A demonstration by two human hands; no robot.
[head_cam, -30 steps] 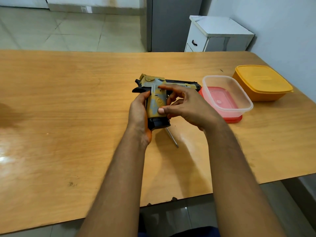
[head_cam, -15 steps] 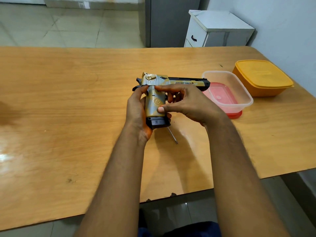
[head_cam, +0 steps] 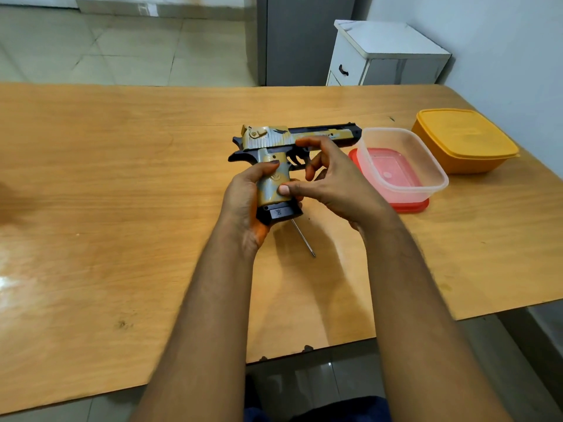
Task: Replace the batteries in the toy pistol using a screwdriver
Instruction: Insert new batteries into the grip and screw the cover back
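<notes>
The toy pistol [head_cam: 275,141] is held over the middle of the wooden table [head_cam: 122,184], grip pointing toward the person and barrel pointing right, its muzzle close to the clear container [head_cam: 426,166]. Its body is tan and grey in a mottled camouflage pattern, with a black frame, black top strip along the barrel and a black base plate at the bottom of the grip bearing a small emblem. A round tan knob sits on the rear of the slide

The left hand [head_cam: 243,202] wraps the grip from the left side, thumb laid across the upper grip, fingers curled behind it. The right hand [head_cam: 332,181] meets the grip from the right: its thumb presses on the lower part of the grip, while the forefinger arches up to the slide and the other fingers curl near the trigger guard (whether they touch it I cannot tell)

Just below the grip, the thin metal shaft of the screwdriver [head_cam: 303,237] lies on the table, its handle hidden by the hands

To the right, the clear container stands on a red lid [head_cam: 411,205], and an orange lidded box [head_cam: 463,141] sits beside it. Beyond the table is a white cabinet [head_cam: 387,53]

Compared with half a second ago, the pistol is turned slightly so more of its trigger guard shows, and the right forefinger is lifted higher; the left hand's hold is unchanged
</notes>
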